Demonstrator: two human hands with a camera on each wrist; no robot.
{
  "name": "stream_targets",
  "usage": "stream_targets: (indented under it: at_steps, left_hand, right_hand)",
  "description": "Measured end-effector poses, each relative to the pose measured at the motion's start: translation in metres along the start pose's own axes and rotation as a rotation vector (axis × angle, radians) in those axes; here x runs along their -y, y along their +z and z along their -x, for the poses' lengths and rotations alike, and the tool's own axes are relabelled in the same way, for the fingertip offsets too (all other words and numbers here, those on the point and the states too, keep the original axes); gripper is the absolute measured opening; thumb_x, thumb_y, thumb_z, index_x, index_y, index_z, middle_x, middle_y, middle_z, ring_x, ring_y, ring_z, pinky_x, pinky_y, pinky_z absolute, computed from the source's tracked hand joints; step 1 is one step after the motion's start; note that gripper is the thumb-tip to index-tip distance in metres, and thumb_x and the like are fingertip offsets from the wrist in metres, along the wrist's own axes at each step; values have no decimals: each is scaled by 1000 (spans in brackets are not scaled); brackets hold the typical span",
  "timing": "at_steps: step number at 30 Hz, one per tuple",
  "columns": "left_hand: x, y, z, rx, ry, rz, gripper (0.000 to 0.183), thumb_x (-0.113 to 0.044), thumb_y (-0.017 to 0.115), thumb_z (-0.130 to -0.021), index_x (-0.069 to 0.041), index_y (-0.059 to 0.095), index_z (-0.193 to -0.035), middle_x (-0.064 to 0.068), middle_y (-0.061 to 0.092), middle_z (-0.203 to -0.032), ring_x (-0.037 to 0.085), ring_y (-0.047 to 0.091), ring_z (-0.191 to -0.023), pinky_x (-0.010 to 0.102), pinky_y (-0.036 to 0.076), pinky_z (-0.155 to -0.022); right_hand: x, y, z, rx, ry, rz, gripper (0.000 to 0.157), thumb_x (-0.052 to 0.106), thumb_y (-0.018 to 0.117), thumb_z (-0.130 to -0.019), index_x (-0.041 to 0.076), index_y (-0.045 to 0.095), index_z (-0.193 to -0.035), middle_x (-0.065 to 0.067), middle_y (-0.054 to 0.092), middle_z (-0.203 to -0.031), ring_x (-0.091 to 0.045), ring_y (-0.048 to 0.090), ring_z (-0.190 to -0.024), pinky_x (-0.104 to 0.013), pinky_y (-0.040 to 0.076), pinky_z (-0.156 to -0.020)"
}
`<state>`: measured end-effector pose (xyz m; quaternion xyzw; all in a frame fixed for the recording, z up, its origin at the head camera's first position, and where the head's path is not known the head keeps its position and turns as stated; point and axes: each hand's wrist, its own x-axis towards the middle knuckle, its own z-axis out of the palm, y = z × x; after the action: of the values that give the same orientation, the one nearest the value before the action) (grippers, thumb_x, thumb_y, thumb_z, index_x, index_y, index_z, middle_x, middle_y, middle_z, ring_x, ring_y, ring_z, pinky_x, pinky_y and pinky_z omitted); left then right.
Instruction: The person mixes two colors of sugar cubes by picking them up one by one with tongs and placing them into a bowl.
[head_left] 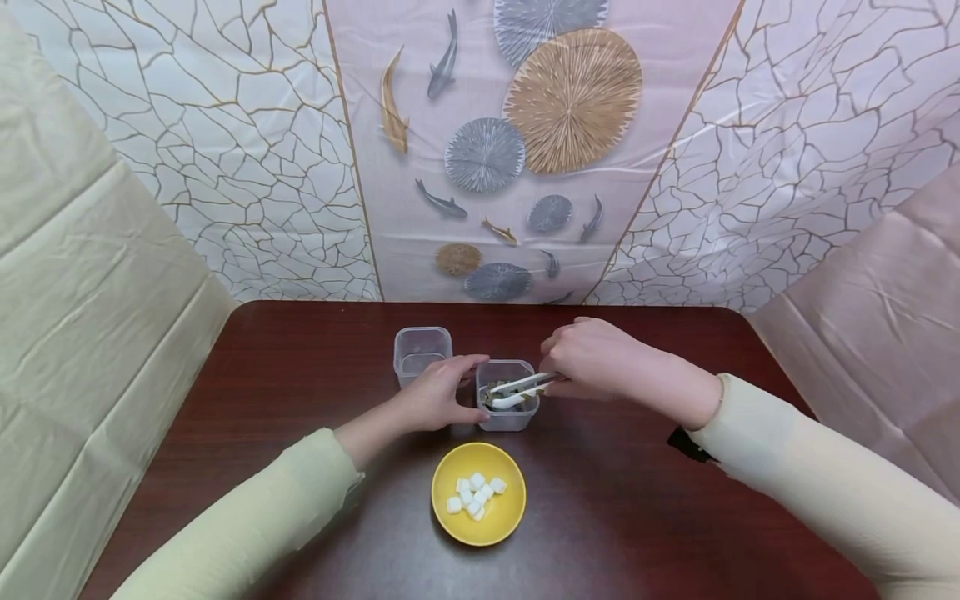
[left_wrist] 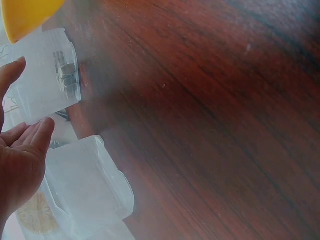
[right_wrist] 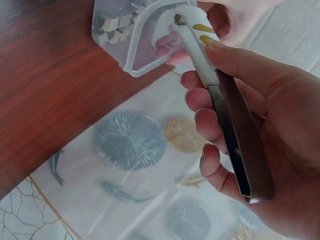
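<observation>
Down inside the clear container [head_left: 507, 422], the tips of the tongs [right_wrist: 230, 102] stand a little apart.
Curled round the handle, the right hand [head_left: 588, 358] has a sure hold; whether the tips have caught anything, I cannot tell. Spread thumb and fingers of the left hand [head_left: 435, 396] bracket the container's left side, how firmly is unclear. Steady bracing there, with a gentle, even squeeze on one piece, should work best. The right wrist view shows pale cubes [right_wrist: 111, 24] through the wall, a dark jumble from the head view, which alone shows white pieces [head_left: 477, 481] in the yellow bowl [head_left: 512, 508]. A second container [head_left: 422, 343] stands beyond the left hand.
</observation>
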<state>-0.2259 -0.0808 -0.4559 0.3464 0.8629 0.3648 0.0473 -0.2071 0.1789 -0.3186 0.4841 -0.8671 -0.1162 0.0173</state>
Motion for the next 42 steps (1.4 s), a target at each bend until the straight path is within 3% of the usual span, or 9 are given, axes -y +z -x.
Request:
stream_targets:
  at_steps: [9,15,22,35,42]
  left_hand:
    - [1,1,0,-11,14,-15,84,-21,93,-83,7,52,-151,23,62,-147,33,69,-125,38,58,-108]
    - [2,0,0,-6,3,4,84,-21,93,-84,7,51,-152,23,61,-148,34,69,-126,40,58,-108]
    - [3,1,-1,5,-7,23,85,-20,92,-84,6,50,-153,23,61,-149,34,68,-127,42,57,-109]
    - [2,2,-2,5,-5,3,85,-22,92,-85,6,50,-153,22,61,-148,33,68,-127,41,57,-109]
    - [0,1,-1,5,-9,-7,85,-24,92,-85,5,50,-153,21,63,-147,33,68,-127,42,57,-109]
  right_hand:
    - [11,-16,27,-128,-98,-73,15,27,89,-85,24,74,-83,10,57,-76,-14,62,-76,-35,49,-64]
    - [30,-11,33,-131,-168,-69,16,30,91,-83,24,77,-87,11,60,-79,-10,62,-77,-31,48,-63]
    - [47,4,30,-105,-226,-68,17,36,90,-85,25,78,-89,14,72,-93,-8,67,-85,-27,47,-64]
    - [58,19,17,-98,-227,-31,18,39,89,-85,27,75,-85,14,63,-82,-10,64,-79,-28,44,-63]
    - [64,25,8,-129,-236,-20,20,43,87,-87,26,77,-89,14,67,-86,-12,67,-82,-31,51,-67]
